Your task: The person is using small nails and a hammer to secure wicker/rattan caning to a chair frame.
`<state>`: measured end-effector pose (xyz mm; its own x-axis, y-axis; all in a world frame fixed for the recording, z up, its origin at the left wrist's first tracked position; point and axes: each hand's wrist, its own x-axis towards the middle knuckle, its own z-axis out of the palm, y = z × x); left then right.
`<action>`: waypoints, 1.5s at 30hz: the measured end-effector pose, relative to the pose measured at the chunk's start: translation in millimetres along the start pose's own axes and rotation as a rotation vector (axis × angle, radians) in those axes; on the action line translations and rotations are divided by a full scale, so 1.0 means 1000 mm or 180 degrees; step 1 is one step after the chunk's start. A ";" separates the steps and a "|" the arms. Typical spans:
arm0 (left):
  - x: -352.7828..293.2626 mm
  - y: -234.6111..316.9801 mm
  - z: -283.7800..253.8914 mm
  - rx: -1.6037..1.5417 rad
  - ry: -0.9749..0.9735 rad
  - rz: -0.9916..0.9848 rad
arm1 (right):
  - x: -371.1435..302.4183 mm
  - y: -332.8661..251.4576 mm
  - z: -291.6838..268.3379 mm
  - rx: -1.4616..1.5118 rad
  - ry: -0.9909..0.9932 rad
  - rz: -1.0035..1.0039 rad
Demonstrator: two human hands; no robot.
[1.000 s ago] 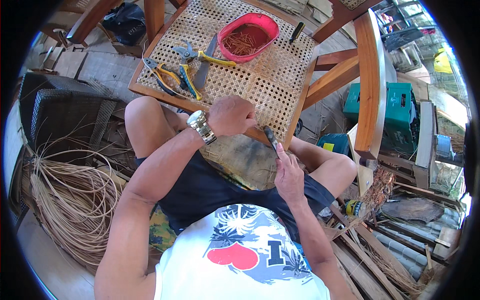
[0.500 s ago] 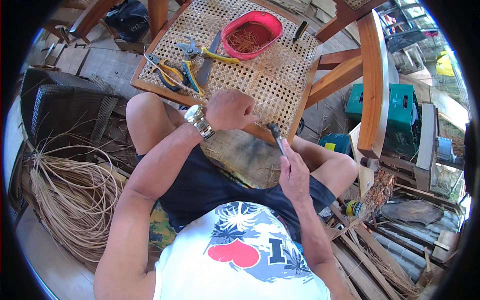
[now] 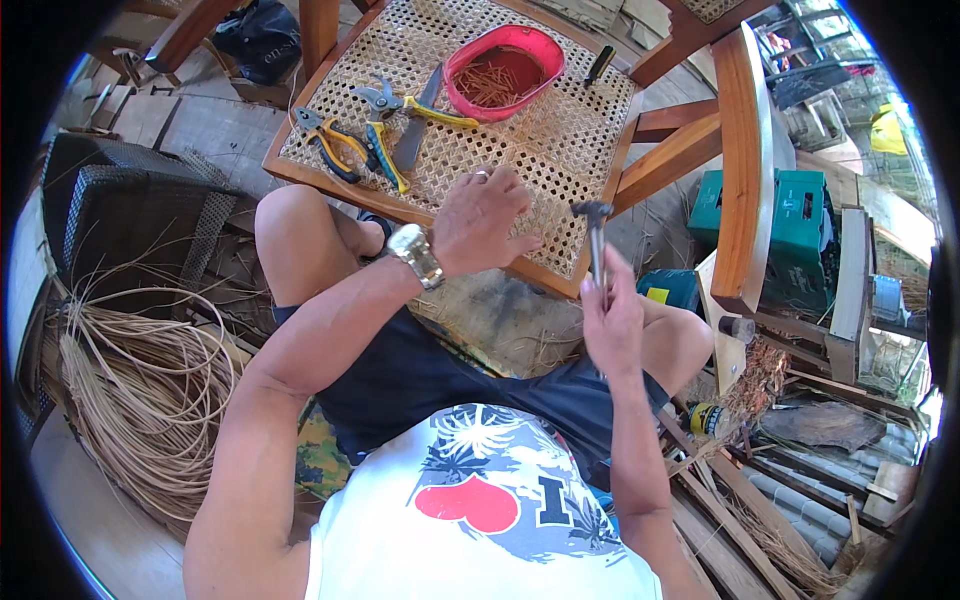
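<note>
A woven cane chair seat point(image 3: 545, 165) in a wooden frame stands before my knees. My left hand point(image 3: 482, 225) lies over its front edge, thumb held away from the bent fingers, with nothing visible in it. To its right, my right hand point(image 3: 612, 318) is wrapped round the handle of a hammer. The dark hammer head point(image 3: 592, 210) is raised beside the seat's right front corner. On the seat lie pliers point(image 3: 330, 142) with yellow and black handles, pruning shears point(image 3: 385, 100), a knife point(image 3: 415, 135) and a pink tub point(image 3: 453, 92) holding thin reddish-brown sticks.
A small black and yellow tool point(image 3: 599, 65) lies at the seat's far right. Wooden chair arms and legs point(image 3: 745, 170) rise on the right. Green crates point(image 3: 800, 225) stand beyond them. A big coil of cane point(image 3: 140, 400) lies left, with wood strips point(image 3: 740, 500) at lower right.
My left hand has gone from closed to spread fingers and shifted slightly right. My right hand has lifted the hammer up and right. The pale strand across the pliers has shifted away.
</note>
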<state>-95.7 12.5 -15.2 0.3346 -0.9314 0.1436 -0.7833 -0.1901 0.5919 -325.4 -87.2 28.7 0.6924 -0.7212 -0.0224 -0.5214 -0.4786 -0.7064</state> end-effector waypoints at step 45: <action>0.026 -0.091 -0.086 -0.0927 0.2135 -0.1030 | 0.291 -0.097 0.090 -0.1771 -0.0589 -0.1458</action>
<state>29.3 31.9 2.8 0.8382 -0.4410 0.3208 -0.4560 -0.2443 0.8558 -28.4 -205.3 27.6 0.9482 -0.3158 0.0350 -0.3018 -0.9295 -0.2120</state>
